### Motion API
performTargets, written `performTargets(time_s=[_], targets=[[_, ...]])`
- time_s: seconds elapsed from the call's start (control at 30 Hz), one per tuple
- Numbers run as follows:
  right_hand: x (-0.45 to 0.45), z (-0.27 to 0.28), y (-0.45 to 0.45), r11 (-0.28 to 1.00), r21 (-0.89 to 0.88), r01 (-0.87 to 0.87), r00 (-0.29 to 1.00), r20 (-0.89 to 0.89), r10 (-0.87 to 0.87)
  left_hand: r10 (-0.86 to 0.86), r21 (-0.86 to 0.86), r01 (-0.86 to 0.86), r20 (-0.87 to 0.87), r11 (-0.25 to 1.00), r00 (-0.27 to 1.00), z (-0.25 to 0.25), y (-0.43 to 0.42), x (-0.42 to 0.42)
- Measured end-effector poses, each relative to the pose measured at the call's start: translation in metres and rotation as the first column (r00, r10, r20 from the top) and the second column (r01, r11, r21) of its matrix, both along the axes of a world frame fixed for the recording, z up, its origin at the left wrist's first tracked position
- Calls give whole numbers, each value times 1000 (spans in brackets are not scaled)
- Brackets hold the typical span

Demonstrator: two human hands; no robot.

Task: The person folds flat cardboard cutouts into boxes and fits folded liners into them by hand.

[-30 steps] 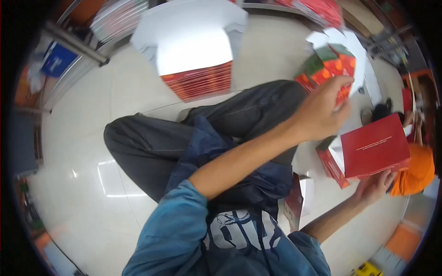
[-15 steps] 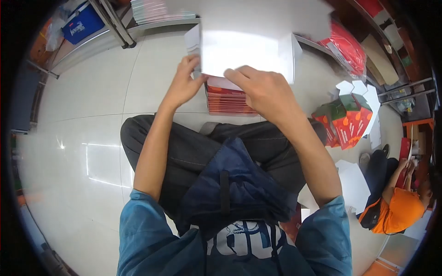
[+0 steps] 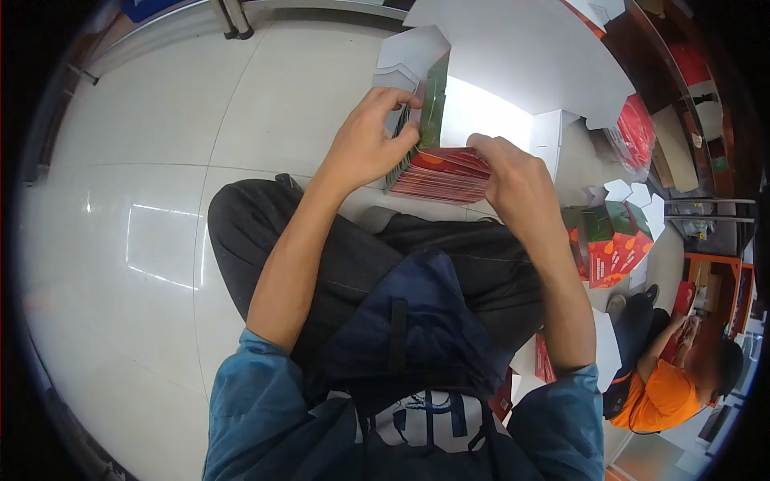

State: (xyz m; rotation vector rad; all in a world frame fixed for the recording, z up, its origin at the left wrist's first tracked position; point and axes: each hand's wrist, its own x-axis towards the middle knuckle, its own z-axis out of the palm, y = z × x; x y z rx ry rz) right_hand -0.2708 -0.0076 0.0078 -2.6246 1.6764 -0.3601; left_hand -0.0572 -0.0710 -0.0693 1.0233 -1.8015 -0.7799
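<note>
A part-folded cardboard box [image 3: 481, 108], white inside with a green printed side wall, rests on top of a stack of flat red printed cardboard [image 3: 441, 184]. Its large white lid panel spreads out at the far side. My left hand [image 3: 370, 138] pinches the green left wall, thumb and fingers on either side of it. At the front edge, my right hand [image 3: 521, 180] grips the box with the thumb and bent fingers; part of that grip is hidden behind the hand.
To the right on the floor stand red and green printed boxes [image 3: 613, 244] with white flaps up. Beyond them a person in an orange top [image 3: 662, 397] sits handling something red. A red plastic-wrapped bundle [image 3: 634, 136] and metal shelf legs [image 3: 231, 20] stand farther back.
The view has turned, and the box now sits farther right, its green left wall showing. My left hand has moved from the front left corner onto that wall; my right hand stays at the front edge.
</note>
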Motion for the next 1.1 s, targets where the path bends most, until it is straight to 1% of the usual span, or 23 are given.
performTargets(time_s=[0.07, 0.17, 0.23, 0.27, 0.37, 0.47, 0.5, 0.57, 0.6, 0.63, 0.67, 0.7, 0.73, 0.8, 0.9, 0.93, 1.03, 1.07, 1.1], targets=[[6, 0, 5, 1000, 17, 17, 995, -103, -16, 3, -14, -2, 15, 1000, 1000, 1, 0, -2], [5, 1, 2, 993, 118, 9, 989, -149, 9, 12, 20, -11, -14, 1000, 1000, 4, 6, -6], [-3, 14, -5, 979, 182, -91, 996, 12, 90, 28, 51, -24, -70, 998, 997, 4, 8, -8], [-6, 18, -8, 968, 207, -143, 988, 93, 126, 24, 52, -22, -55, 998, 998, 4, 9, -8], [-7, 17, -13, 941, 285, -183, 980, 134, 150, 8, 49, -6, -30, 999, 1000, 3, 11, -8], [-11, 16, -15, 902, 378, -209, 978, 68, 198, -13, 39, 15, -43, 999, 999, 0, 12, -9], [-9, 26, -15, 855, 488, -175, 982, 145, 118, -14, 42, 16, -48, 999, 999, -1, 13, -8], [-13, 57, -12, 715, 686, -132, 962, 264, -76, -12, 42, 14, -50, 999, 999, -2, 13, -6], [-25, 59, -8, 848, 507, -157, 929, 367, -47, -9, 41, 11, -50, 999, 999, -2, 14, -6], [-33, 64, -7, 894, 433, 114, 940, 244, -238, -4, 39, 7, -54, 999, 999, -2, 14, -8], [-38, 72, -5, 871, 318, 375, 890, 138, -434, -2, 43, 4, -49, 999, 999, -2, 14, -9], [-45, 77, -4, 779, 168, 604, 782, 64, -620, -1, 41, 3, -44, 999, 999, -2, 14, -8], [-55, 70, -3, 778, 202, 595, 784, 68, -617, -3, 39, 5, -36, 999, 999, -1, 14, -8], [-80, 38, -1, 767, 274, 580, 781, 80, -619, 19, 108, -11, -67, 994, 998, -1, 15, -10], [-86, 10, -3, 886, 118, 449, 885, 81, -459, 49, 172, -35, -79, 985, 996, 6, 16, -14], [-83, 11, -4, 865, 118, 487, 868, 44, -495, 61, 189, -45, -76, 981, 995, 8, 17, -14], [-78, 14, -11, 898, 81, 433, 901, -61, -429, 101, 174, -100, 4, 980, 995, 12, 18, -19], [-76, 18, -13, 929, 67, 365, 930, -81, -359, 110, 173, -109, 2, 979, 994, 13, 17, -20], [-78, 17, -18, 922, 95, 376, 927, -63, -371, 105, 186, -103, -2, 977, 994, 13, 15, -20]])
